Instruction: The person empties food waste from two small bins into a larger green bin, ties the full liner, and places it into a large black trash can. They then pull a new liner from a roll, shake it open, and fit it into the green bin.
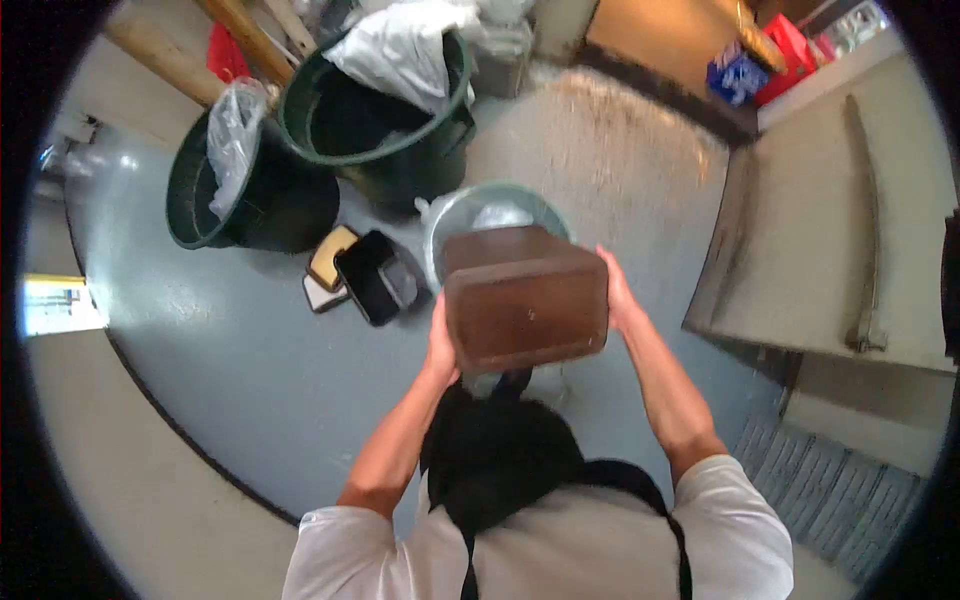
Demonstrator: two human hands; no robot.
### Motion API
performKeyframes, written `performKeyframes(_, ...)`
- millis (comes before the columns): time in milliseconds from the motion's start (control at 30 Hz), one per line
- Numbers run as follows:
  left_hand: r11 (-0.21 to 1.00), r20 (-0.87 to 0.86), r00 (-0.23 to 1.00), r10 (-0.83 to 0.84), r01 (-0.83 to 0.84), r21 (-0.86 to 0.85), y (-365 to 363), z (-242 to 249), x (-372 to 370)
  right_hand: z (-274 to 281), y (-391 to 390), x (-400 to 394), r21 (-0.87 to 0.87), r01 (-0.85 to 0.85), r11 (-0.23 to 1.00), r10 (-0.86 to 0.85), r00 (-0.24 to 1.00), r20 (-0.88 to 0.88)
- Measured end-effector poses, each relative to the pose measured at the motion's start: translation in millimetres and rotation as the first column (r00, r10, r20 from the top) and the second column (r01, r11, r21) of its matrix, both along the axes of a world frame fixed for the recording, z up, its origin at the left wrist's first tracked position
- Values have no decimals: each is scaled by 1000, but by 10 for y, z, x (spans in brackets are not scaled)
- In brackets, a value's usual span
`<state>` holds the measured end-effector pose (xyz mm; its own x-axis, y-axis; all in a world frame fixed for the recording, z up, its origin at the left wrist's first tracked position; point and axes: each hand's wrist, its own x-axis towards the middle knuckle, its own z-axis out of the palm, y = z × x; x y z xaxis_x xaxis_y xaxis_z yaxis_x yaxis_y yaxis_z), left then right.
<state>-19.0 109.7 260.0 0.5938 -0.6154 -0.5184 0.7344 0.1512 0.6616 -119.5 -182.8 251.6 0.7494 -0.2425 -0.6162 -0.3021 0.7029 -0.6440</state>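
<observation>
A brown waste bin (527, 318) is held between my two hands, tipped so that its bottom faces me and its mouth points away. My left hand (440, 345) presses on its left side, and my right hand (618, 290) grips its right side. Beneath and beyond its far end stands a pale green round bin (535, 198) with a clear plastic liner. What is inside the brown bin is hidden. To the left, a black waste bin (370, 285) lies near a tan bin (330, 258) and a whitish one (322, 295) on the floor.
Two large dark green tubs stand at the back left: one (400, 165) with white bags at its rim, one (285, 205) tilted with clear plastic. Wooden poles (165, 45) lean behind them. A beige panel (810, 220) stands right, near a ribbed floor grate (830, 480).
</observation>
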Motion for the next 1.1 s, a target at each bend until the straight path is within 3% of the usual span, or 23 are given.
performKeyframes(67, 999, 17, 999, 38, -37, -40, -123, 44, 12, 99, 24, -56, -120, -26, 992, 30, 999, 29)
performKeyframes(100, 999, -44, 999, 30, -31, -24, -31, 40, -85, 525, 140, -83, -17, -2, 1000, 2, 1000, 13)
performKeyframes(167, 1000, -96, 995, 22, -22, -1, 87, -150, -231, 451, 225, -253, 52, -51, 997, 53, 998, -41)
performKeyframes(267, 997, 150, 986, 75, -72, -26, 151, 130, -473, 584, 1, -134, 19, -102, 995, 101, 993, 66)
performKeyframes(333, 993, 83, 990, 118, -120, 22, 297, 79, -747, 676, 217, -451, 55, -96, 994, 90, 990, 108)
performKeyframes(367, 991, 70, 989, 132, -132, 1, 323, 145, -817, 836, 289, -507, 7, -63, 998, 63, 998, 20)
performKeyframes(400, 990, 75, 988, 134, -130, -55, 230, 138, -777, 706, 274, -592, -52, -73, 996, 78, 992, 103)
performKeyframes(433, 993, 248, 962, 117, -111, -41, 323, -57, -917, 573, 244, -751, -130, -63, 990, 86, 980, 179)
performKeyframes(467, 985, 201, 967, 159, -144, -91, 210, 267, -983, 856, 332, -804, -195, -84, 977, 111, 985, 130)
performKeyframes(500, 983, 130, 983, 129, -109, -150, 313, -2, -1043, 494, 252, -944, -274, -76, 959, 134, 971, 199)
performKeyframes(533, 987, 117, 988, 97, -81, -136, 356, -157, -1115, 482, 333, -1014, -103, -60, 993, 77, 983, 166)
performKeyframes(667, 989, 97, 991, 93, -81, -125, 663, -245, -1343, 414, 580, -1403, -149, -85, 985, 112, 976, 188)
performKeyframes(700, 993, -120, 990, 78, -88, -76, 844, -505, -1325, 445, 706, -1527, -182, -87, 979, 120, 976, 180)
performKeyframes(767, 997, -533, 843, 70, -78, 7, 1065, -1207, -1173, 227, 858, -1717, -83, -27, 996, 29, 999, 26)
performKeyframes(800, 999, -465, 885, 1, -18, -33, 1036, -1235, -1237, 86, 884, -1789, -41, 3, 999, -5, 999, -51)
performKeyframes(867, 990, -303, 943, -138, 120, -78, 944, -1132, -1291, -290, 1000, -1795, -27, -145, 989, 136, 968, -213)
performKeyframes(900, 991, -243, 963, -120, 101, -89, 947, -1104, -1340, -374, 1079, -1794, -11, -213, 977, 200, 936, -290)
performKeyframes(1000, 993, -101, 992, -74, 64, -102, 1023, -1093, -1479, -353, 1312, -1951, -129, -177, 976, 147, 965, -216)
performKeyframes(1100, 999, 28, 999, -41, 42, -34, 1273, -958, -1578, -285, 1552, -2209, 16, -122, 992, 123, 991, -57)
